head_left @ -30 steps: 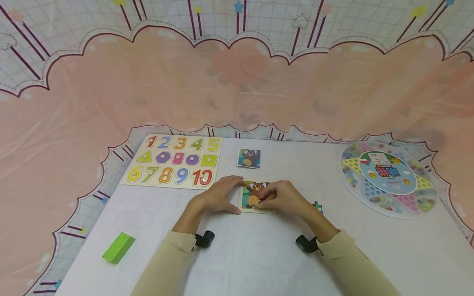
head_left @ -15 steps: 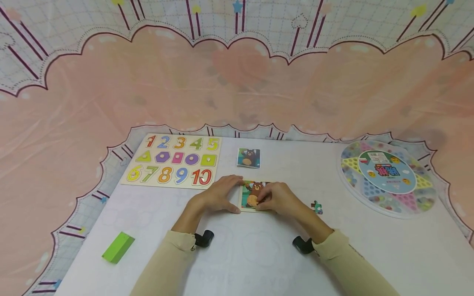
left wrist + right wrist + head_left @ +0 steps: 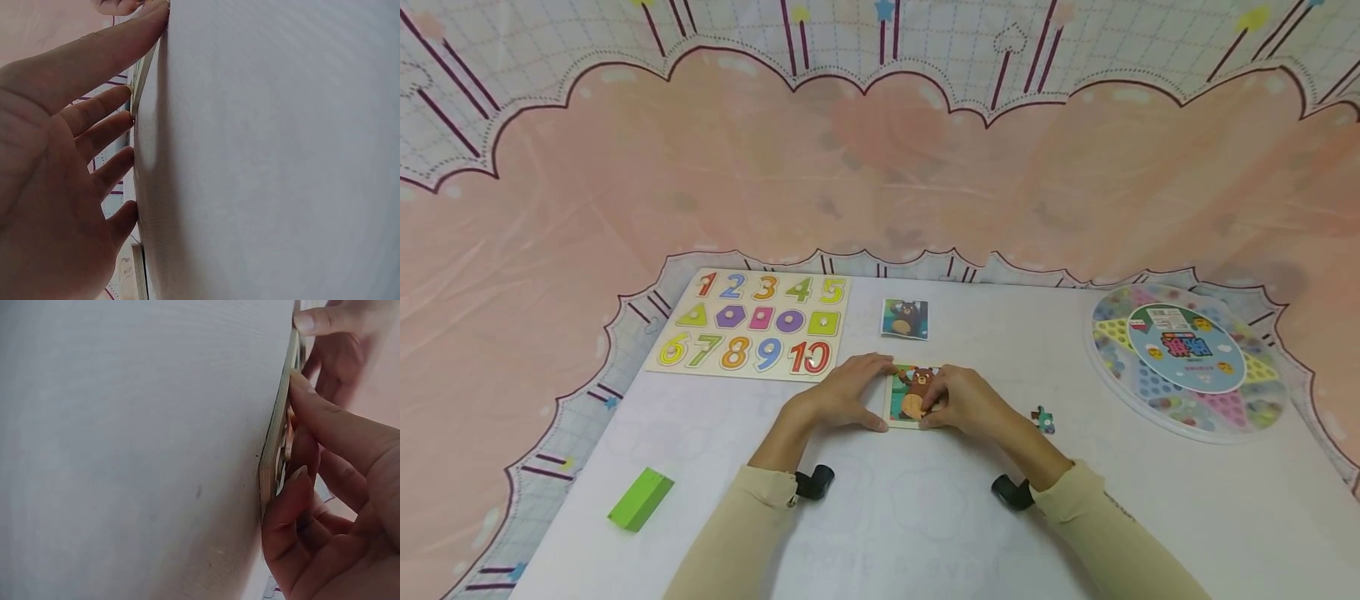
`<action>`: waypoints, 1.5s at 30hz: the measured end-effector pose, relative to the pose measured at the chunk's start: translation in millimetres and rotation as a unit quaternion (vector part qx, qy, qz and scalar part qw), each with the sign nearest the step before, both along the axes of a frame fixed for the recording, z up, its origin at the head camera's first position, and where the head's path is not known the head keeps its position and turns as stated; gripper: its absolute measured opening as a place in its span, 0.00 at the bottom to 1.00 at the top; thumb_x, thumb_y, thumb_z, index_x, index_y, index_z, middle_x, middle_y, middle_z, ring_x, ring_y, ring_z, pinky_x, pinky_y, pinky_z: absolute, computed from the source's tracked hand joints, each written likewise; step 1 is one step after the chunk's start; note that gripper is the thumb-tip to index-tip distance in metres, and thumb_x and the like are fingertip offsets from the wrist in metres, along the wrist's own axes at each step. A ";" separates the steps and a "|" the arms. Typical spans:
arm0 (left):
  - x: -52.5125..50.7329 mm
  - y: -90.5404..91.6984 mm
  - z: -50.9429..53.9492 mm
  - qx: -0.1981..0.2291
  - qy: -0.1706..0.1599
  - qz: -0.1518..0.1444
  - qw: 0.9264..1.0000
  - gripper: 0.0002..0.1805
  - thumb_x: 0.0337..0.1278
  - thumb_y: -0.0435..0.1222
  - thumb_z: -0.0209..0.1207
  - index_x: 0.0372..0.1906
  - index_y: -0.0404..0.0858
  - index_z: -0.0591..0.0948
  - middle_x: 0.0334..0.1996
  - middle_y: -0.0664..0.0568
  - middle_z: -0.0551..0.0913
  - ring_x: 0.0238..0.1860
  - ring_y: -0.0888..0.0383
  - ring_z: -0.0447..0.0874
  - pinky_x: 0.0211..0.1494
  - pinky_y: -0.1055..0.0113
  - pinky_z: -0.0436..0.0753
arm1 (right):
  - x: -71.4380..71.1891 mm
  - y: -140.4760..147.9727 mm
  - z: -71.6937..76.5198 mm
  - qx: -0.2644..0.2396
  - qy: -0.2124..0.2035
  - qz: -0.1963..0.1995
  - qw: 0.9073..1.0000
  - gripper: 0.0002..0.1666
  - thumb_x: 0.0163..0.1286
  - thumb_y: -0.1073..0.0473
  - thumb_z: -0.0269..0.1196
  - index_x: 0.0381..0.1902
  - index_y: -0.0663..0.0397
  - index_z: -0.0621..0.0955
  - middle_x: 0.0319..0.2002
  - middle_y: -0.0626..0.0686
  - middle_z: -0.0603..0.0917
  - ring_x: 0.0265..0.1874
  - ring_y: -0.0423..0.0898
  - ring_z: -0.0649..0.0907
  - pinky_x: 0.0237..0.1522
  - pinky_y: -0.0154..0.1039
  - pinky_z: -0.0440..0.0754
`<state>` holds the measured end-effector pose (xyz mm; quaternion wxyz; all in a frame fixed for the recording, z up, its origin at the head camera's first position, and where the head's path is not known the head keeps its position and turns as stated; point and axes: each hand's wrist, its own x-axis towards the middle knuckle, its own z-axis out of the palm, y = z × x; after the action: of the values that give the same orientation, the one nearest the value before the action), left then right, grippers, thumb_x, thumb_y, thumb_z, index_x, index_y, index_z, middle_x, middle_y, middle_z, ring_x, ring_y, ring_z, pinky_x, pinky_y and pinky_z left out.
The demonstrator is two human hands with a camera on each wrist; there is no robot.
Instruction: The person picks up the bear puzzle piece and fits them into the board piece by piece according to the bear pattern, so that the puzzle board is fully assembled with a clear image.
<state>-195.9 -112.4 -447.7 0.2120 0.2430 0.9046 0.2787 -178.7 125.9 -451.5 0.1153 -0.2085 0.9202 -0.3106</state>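
Observation:
A small wooden bear jigsaw puzzle (image 3: 904, 408) lies in its tray on the white table, between both hands. My left hand (image 3: 842, 396) rests at the tray's left side, thumb at the near corner and forefinger at the far one. In the left wrist view its fingers (image 3: 103, 140) are fairly straight. My right hand (image 3: 970, 404) is over the puzzle's right part, thumb and fingers curled together on a puzzle piece (image 3: 282, 459) that they mostly hide. In the right wrist view, the right thumb touches the tray's near edge. A loose puzzle piece (image 3: 1043, 420) lies right of the right hand.
A bear picture card (image 3: 904, 320) lies beyond the puzzle. At the left back is a number-and-shape board (image 3: 748, 325), with a green block (image 3: 641, 500) nearer. A round, clear-lidded game box (image 3: 1187, 362) stands at the right. A patterned cloth (image 3: 880, 175) hangs behind.
My right hand has shifted slightly left and its fingers have moved a little on the puzzle. The loose piece, partly covered before, now shows fully. My left hand has stayed in place.

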 end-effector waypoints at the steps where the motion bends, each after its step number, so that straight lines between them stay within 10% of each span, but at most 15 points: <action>1: -0.2 0.1 -0.2 0.000 0.000 0.000 1.000 0.46 0.48 0.42 0.77 0.74 0.45 0.69 0.81 0.51 0.60 0.84 0.46 0.49 0.87 0.45 0.54 | -0.1 0.2 -0.3 -0.001 -0.001 -0.001 1.000 0.09 0.52 0.56 0.80 0.28 0.49 0.89 0.36 0.47 0.85 0.37 0.39 0.79 0.41 0.32 0.76; 15: -1.0 -0.6 0.4 0.002 0.002 -0.005 1.000 0.46 0.47 0.42 0.77 0.73 0.45 0.69 0.81 0.50 0.60 0.84 0.45 0.49 0.87 0.44 0.54 | 1.5 7.8 -3.1 -0.058 -0.039 0.013 0.997 0.09 0.57 0.57 0.78 0.34 0.52 0.90 0.37 0.50 0.83 0.29 0.38 0.76 0.28 0.27 0.75; 30: -1.4 -0.9 -0.9 0.007 -0.003 0.000 1.000 0.47 0.47 0.42 0.77 0.74 0.44 0.69 0.81 0.49 0.59 0.84 0.44 0.49 0.86 0.44 0.54 | 8.1 56.3 12.1 -0.113 -0.051 0.024 0.992 0.21 0.61 0.53 0.75 0.52 0.50 0.86 0.52 0.52 0.84 0.45 0.48 0.81 0.42 0.33 0.83; 45: -3.5 -0.7 -6.7 0.003 0.021 0.007 1.000 0.48 0.44 0.42 0.79 0.73 0.45 0.70 0.80 0.50 0.63 0.83 0.44 0.54 0.86 0.45 0.57 | 36.5 153.8 21.2 -0.047 -0.042 -0.065 0.996 0.34 0.57 0.49 0.78 0.60 0.48 0.80 0.65 0.57 0.77 0.68 0.63 0.72 0.67 0.71 0.72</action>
<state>-199.4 -113.1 -454.4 0.1906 0.2431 0.9096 0.2780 -142.2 279.7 -430.3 0.1230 -0.1402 0.9106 -0.3687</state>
